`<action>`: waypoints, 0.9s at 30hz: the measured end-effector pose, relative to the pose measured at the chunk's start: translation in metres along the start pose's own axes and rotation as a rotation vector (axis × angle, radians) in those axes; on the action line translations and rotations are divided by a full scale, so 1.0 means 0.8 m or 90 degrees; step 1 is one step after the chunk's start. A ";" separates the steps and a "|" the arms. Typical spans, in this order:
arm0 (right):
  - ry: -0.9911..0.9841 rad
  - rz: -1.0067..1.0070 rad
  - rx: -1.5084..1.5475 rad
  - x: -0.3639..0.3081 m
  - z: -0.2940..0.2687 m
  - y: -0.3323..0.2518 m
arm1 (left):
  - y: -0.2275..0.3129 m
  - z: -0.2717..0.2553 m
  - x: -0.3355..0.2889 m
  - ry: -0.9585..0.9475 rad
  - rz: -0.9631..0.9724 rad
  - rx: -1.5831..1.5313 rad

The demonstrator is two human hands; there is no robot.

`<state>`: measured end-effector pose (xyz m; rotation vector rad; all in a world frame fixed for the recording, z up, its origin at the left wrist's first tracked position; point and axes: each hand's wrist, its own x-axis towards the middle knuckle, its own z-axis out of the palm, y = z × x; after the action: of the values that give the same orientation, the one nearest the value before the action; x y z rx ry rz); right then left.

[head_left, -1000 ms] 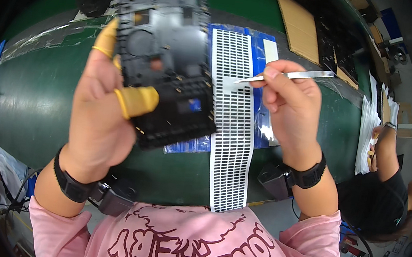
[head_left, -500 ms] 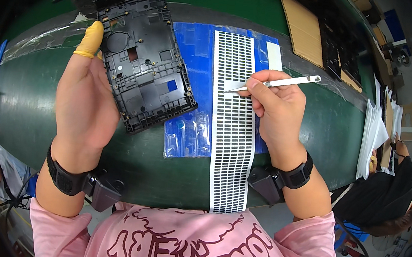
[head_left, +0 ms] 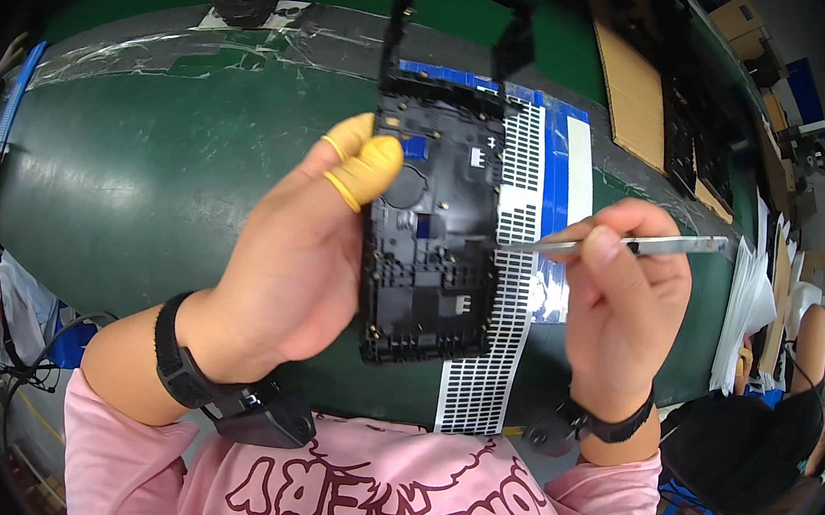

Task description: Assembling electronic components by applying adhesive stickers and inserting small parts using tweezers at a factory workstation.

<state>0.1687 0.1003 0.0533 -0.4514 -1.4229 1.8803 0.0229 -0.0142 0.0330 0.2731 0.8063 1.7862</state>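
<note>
My left hand (head_left: 296,265), with yellow finger cots on two fingers, grips the left side of a black plastic housing (head_left: 411,323). The housing is held up lengthwise, with an open frame at its far end and small brass-coloured inserts across its face. Pinched in my right hand (head_left: 629,300) is a pair of metal tweezers (head_left: 675,246), tip pointing left at the housing's right edge. Whether the tip touches the housing or holds anything is too small to tell. Partly hidden behind the housing lies a white sheet of small black stickers (head_left: 476,400), on a blue board (head_left: 551,297).
A green work table (head_left: 139,179) spreads beneath. A white strip (head_left: 577,169) lies on the blue board. Cardboard (head_left: 631,110) and black parts (head_left: 690,151) are at the far right, white sheets (head_left: 748,303) nearer. Other people are at both sides.
The housing has moved right with my left hand, turned more upright, and now covers part of the sticker sheet. My right hand has drawn right and nearer, bringing the tweezers to the housing's edge.
</note>
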 end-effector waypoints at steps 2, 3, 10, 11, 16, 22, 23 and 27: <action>-0.029 0.021 0.033 -0.010 0.018 0.000 | -0.002 0.007 -0.007 0.003 -0.004 -0.003; -0.022 0.026 0.029 -0.012 0.024 0.003 | -0.003 0.010 -0.010 0.004 -0.008 -0.008; -0.017 0.050 -0.013 -0.016 0.025 0.011 | -0.004 0.012 -0.014 -0.028 -0.012 -0.010; -0.018 0.042 -0.019 -0.015 0.026 0.011 | -0.003 0.012 -0.015 -0.026 -0.010 -0.011; -0.026 0.046 -0.021 -0.015 0.025 0.013 | -0.002 0.010 -0.016 -0.034 -0.005 -0.004; -0.030 0.051 -0.020 -0.015 0.023 0.015 | -0.005 0.011 -0.016 -0.029 0.005 -0.023; -0.031 0.055 -0.020 -0.015 0.023 0.015 | -0.005 0.010 -0.016 -0.029 0.004 -0.023; -0.032 0.049 -0.023 -0.013 0.022 0.016 | -0.005 0.012 -0.017 -0.034 0.009 -0.020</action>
<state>0.1600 0.0789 0.0457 -0.4857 -1.4949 1.9417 0.0359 -0.0220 0.0405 0.3057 0.7391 1.7961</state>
